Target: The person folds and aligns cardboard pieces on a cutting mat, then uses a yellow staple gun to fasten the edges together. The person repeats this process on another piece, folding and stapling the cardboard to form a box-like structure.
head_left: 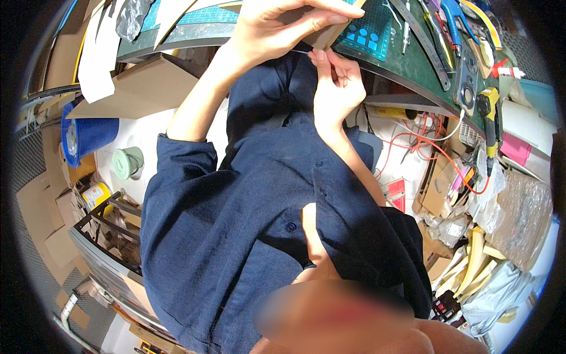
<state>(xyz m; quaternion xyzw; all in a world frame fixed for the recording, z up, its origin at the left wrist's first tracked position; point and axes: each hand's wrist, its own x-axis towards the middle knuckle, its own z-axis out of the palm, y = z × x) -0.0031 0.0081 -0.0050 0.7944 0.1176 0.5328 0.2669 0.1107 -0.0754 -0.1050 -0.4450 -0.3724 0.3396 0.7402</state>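
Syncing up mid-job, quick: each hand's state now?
Left hand: holding a tan board.
Right hand: pinched closed; cannot tell what, if anything, it holds.

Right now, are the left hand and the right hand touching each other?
Apart. In the head view, the left hand sits higher in the picture than the right hand, with part of a tan board showing between them.

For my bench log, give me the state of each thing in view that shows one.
Left hand: pinching the brown piece
Brown piece: held
Right hand: thumb and fingertips closed together; contents unclear
Left sleeve: rolled up
Metal ruler: laid down, unheld
Dark plastic bag: crumpled
Orange cable: loosely tangled
Blue bucket: open-topped
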